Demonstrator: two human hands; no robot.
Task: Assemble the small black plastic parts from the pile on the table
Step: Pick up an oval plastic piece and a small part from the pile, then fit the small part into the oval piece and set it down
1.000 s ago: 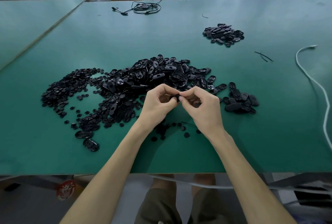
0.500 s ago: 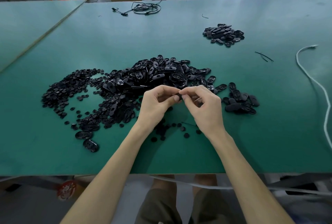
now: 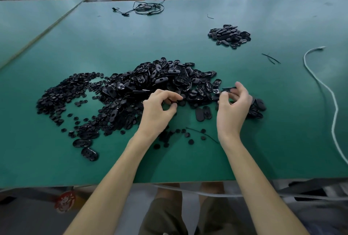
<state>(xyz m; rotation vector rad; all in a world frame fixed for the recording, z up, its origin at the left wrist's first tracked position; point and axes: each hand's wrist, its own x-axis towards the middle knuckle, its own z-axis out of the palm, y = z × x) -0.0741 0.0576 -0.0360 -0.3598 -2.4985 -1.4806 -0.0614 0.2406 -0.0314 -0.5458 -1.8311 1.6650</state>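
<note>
Hundreds of small black parts lie heaped in the pile [image 3: 162, 78] in the middle of the green surface [image 3: 188, 159], with oval shells at the centre and little round discs [image 3: 62, 95] spread out to its left. My left hand [image 3: 158, 110] pinches what looks like one disc [image 3: 176, 101] between thumb and forefinger. My right hand [image 3: 233, 106] holds an oval shell [image 3: 228, 89] by its edge, just above the pile's right fringe. The two hands are apart. I judge these pieces featherlight, rigid, glossy and rather slick, so a fingertip pinch on the rims should hold better than one on the flat faces. The shells look hollow and thin-walled, and hard squeezing could crack them. A smaller heap [image 3: 229, 36] sits well apart, farther back.
</note>
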